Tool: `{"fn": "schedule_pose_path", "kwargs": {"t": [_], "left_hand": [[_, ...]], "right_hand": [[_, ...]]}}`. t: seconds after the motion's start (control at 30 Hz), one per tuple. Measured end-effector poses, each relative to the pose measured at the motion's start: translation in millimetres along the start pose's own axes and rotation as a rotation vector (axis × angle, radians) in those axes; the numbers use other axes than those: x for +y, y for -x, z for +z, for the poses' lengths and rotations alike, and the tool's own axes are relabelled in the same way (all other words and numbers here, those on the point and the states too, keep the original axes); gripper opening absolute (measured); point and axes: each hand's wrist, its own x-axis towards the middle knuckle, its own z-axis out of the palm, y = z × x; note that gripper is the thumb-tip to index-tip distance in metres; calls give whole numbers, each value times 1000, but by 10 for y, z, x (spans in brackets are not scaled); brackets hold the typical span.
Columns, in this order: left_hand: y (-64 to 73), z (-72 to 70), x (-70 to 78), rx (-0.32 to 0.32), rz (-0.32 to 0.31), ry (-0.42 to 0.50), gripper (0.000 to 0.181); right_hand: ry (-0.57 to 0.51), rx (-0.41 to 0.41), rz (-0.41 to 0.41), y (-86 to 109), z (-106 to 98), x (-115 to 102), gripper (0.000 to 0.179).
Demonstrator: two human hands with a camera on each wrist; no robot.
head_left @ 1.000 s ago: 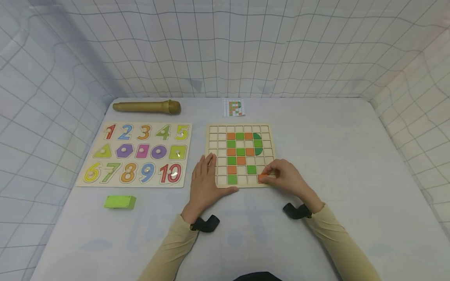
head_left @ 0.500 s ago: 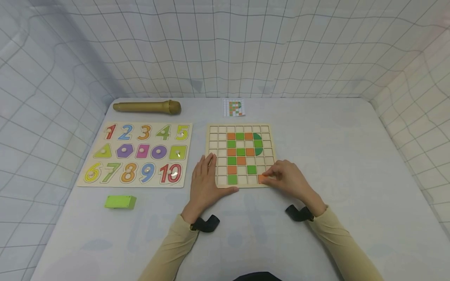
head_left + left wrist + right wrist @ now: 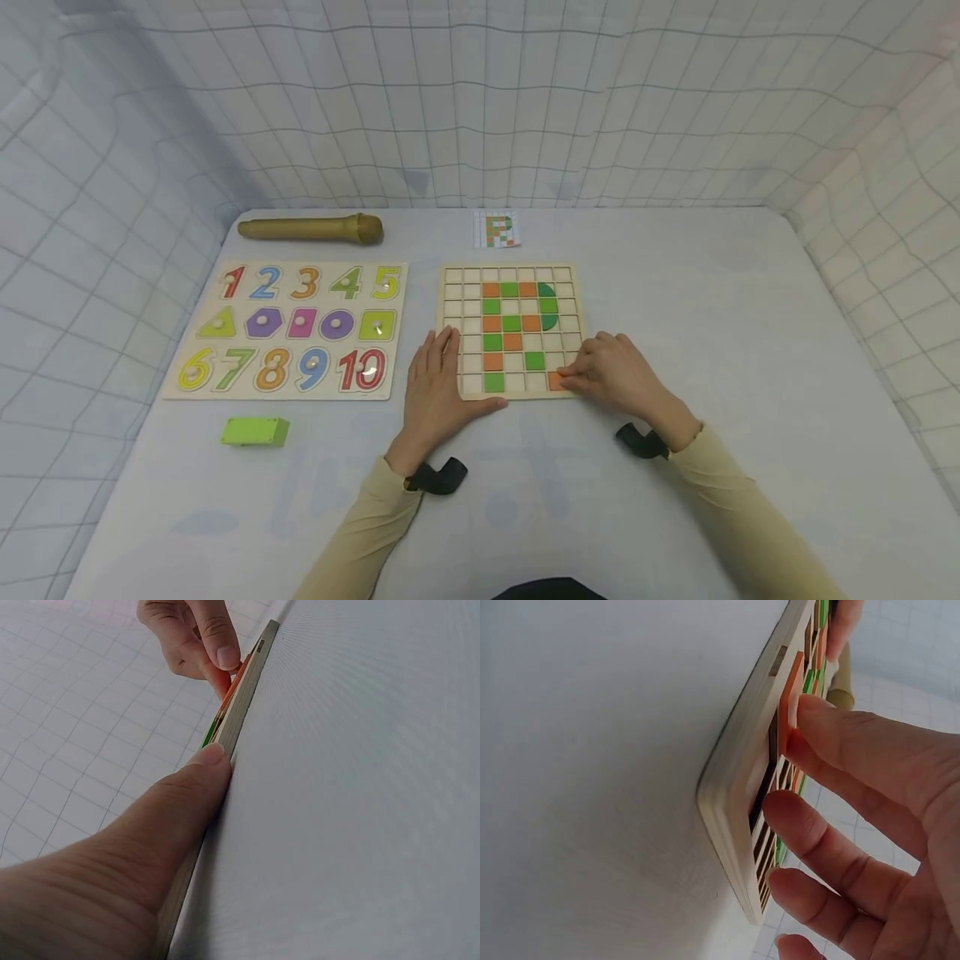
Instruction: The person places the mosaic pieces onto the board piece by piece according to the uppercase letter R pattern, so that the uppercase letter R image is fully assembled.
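Observation:
A wooden grid board (image 3: 515,383) holds several orange and green tiles that form a pattern like a letter. My left hand (image 3: 438,387) rests along the board's left side, fingers extended, with its thumb (image 3: 196,776) lying at the front edge. At the lower right corner, my right hand (image 3: 621,375) has thumb and index fingertips on an orange square tile (image 3: 555,381). In the right wrist view that orange tile (image 3: 790,697) sits slightly raised over the grid, thumb against its face. The other right fingers are bent near the grid.
A number puzzle board (image 3: 281,333) with knobbed pieces lies to the left. A gold microphone-shaped item (image 3: 307,229) is behind it, and a green block (image 3: 255,431) in front. A small printed pattern card (image 3: 497,230) lies behind the grid board. Gridded walls surround the table.
The orange tile has gone from tilted to nearly flat at the board's lower right corner. My right hand and forearm have shifted slightly right. The left hand stays in place.

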Motion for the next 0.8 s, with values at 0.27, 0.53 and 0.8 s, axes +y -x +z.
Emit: {"fn": "schedule_pose_path", "kwargs": {"t": [0.27, 0.53, 0.8], "left_hand": [[-11, 7, 5, -6, -3, 3, 119], [-16, -2, -7, -7, 0, -5, 118], [-16, 1, -29, -20, -9, -6, 119]], "right_hand": [[-35, -21, -30, -5, -21, 42, 19], [-185, -32, -18, 69, 31, 118, 26], [-284, -45, -12, 109, 77, 170, 32]]}}
